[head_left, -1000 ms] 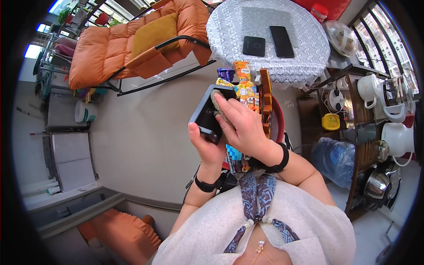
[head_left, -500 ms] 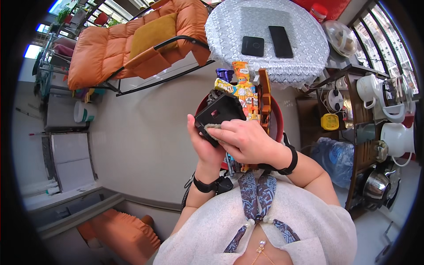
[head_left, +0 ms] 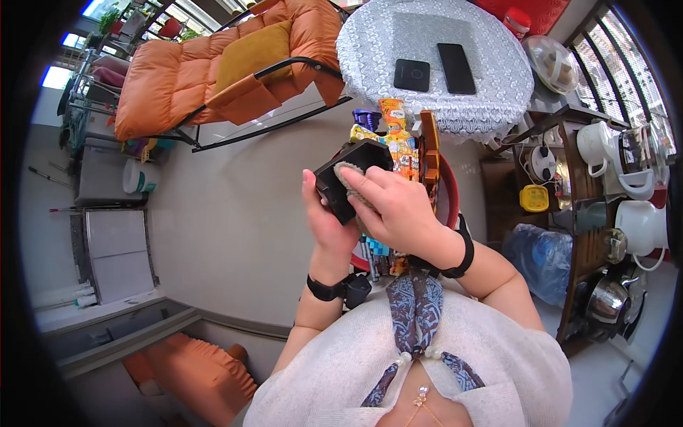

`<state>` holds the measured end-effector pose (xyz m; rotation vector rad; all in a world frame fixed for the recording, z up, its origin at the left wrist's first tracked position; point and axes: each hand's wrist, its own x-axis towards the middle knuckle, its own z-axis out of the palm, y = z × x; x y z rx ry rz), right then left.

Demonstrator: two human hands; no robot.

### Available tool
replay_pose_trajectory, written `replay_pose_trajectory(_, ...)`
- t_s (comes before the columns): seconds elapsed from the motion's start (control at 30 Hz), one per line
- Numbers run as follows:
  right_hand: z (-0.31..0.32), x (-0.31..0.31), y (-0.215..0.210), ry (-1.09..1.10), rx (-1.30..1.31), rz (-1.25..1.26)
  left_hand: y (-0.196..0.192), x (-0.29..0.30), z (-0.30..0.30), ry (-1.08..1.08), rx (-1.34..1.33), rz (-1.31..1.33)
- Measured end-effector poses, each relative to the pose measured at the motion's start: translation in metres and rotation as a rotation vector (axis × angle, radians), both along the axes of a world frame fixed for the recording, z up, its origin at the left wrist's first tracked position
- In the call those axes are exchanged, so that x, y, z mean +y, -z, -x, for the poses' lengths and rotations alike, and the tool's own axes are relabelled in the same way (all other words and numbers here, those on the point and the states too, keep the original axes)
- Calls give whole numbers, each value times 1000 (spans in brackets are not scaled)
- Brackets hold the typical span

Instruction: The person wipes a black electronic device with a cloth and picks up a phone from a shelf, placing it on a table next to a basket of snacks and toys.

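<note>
Left hand (head_left: pixel 324 217): fingers wrapped from below round a small black box-shaped object (head_left: pixel 350 178), clamped on its lower left side; thumb up along the edge nearest the person
Right hand (head_left: pixel 393 206): fingers together, pressing a small grey-brown cloth pad (head_left: pixel 350 173) against the black object's upper face (the pad mostly hidden under the fingertips)
Black object: held in the air in front of the chest, tilted, above the beige floor (head_left: pixel 228 213); touching both hands
Wrists: a black band on each; the left one carries a small black unit (head_left: pixel 354 289)
Behind the hands: a red round tub (head_left: pixel 447 199) with colourful snack packets (head_left: pixel 395 139) standing in it, just beside the right hand
Round table with silver lace cloth (head_left: pixel 491 85): a black square pad (head_left: pixel 412 75) and a black phone (head_left: pixel 456 68) lie near its middle, side by side, apart
Orange cushioned rocking chair (head_left: pixel 213 71): left of the table, well apart from the hands
Wooden shelf (head_left: pixel 569 185): at the right, holding white kettles and steel pots
</note>
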<state>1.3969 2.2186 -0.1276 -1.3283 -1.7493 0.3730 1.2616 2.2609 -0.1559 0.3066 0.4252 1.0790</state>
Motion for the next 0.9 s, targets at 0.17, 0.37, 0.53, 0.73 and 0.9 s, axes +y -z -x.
replay_pose_trajectory(0.17,7,-14,16,-159,-14,76,4,0,3,-28,228,61)
replay_pose_trajectory(0.37,-7,4,9,-68,490,99,3,2,-1,147,163,-68)
replay_pose_trajectory(0.53,-30,8,13,-265,795,424,-4,-1,-6,129,345,-94)
replay_pose_trajectory(0.73,-52,2,21,-376,1000,577,12,16,20,144,433,-360)
replay_pose_trajectory(0.9,-60,3,32,-236,972,553,7,20,25,139,429,-448)
